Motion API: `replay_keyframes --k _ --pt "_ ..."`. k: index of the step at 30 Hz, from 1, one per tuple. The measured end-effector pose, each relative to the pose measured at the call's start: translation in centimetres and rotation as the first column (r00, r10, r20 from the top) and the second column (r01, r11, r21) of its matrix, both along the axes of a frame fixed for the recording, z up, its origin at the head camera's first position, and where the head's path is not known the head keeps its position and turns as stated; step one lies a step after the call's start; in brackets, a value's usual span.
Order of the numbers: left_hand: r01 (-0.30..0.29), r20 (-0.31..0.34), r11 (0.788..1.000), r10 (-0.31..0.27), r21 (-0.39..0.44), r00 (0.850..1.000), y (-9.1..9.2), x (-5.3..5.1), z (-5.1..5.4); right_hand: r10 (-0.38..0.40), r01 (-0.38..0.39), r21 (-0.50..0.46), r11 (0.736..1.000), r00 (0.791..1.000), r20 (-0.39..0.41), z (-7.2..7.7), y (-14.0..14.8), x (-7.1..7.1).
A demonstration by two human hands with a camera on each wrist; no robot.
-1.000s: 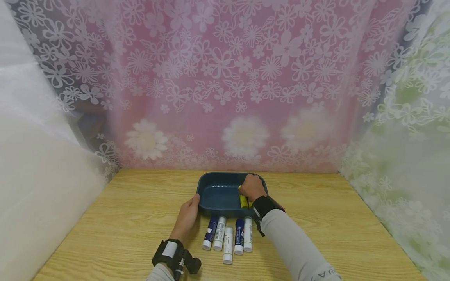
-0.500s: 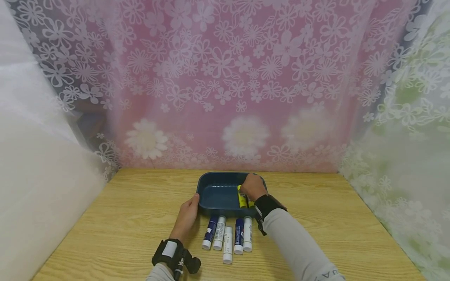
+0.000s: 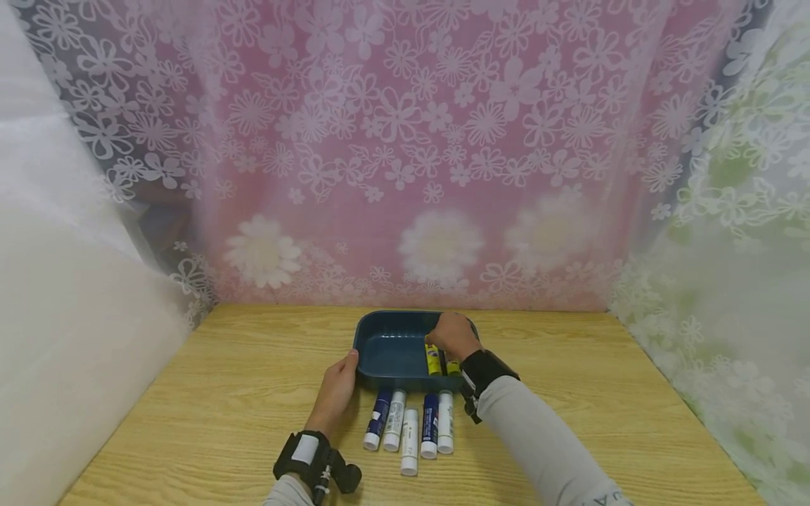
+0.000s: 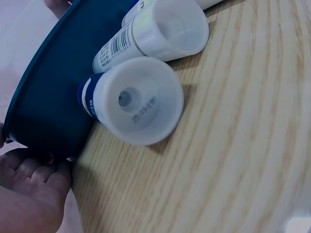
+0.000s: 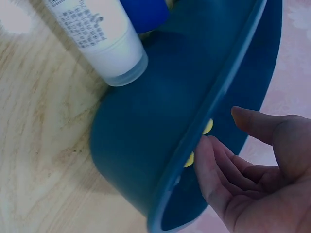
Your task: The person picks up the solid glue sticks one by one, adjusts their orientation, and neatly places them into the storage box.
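A dark blue rectangular dish (image 3: 395,383) stands on the wooden table. My left hand (image 3: 337,388) holds its left side, thumb at the rim and fingers along the outer wall. Inside at the right lie yellow glue sticks, one at the left (image 3: 433,360) and one at the right (image 3: 453,367), with a dark strip between. My right hand (image 3: 454,336) reaches in over them and hides their far ends. In the right wrist view, the thumb (image 5: 252,124) stands apart from the bent fingers, with nothing visible between; only the sticks' yellow ends show past the rim.
In front of the dish lie several white and blue glue sticks, among them a white one (image 3: 410,443) closest to me and a blue one (image 3: 429,425). A flowered pink curtain (image 3: 411,161) hangs behind the table (image 3: 266,344), with pale sheets at both sides.
My right hand has shifted slightly, and the left yellow glue stick has moved a little left. A gap now shows between the yellow sticks. My left hand stays on the dish.
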State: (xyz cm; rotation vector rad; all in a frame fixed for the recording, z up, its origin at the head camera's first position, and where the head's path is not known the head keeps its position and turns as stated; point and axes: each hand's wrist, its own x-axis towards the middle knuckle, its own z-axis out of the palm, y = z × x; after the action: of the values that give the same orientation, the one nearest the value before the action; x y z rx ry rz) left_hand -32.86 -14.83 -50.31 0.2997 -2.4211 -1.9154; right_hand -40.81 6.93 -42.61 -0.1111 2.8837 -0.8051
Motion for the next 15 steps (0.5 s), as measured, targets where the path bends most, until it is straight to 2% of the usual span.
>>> replay_keyframes --k 8,15 --pt "-0.002 0.004 1.000 0.002 0.004 1.000 0.0 -0.1 -0.1 0.045 -0.043 0.025 0.999 0.997 -0.056 1.0 -0.6 0.6" --pt "0.003 -0.003 1.000 -0.003 0.008 1.000 0.0 -0.1 -0.1 0.051 -0.050 0.029 0.998 0.997 -0.052 1.9 -1.3 0.8"
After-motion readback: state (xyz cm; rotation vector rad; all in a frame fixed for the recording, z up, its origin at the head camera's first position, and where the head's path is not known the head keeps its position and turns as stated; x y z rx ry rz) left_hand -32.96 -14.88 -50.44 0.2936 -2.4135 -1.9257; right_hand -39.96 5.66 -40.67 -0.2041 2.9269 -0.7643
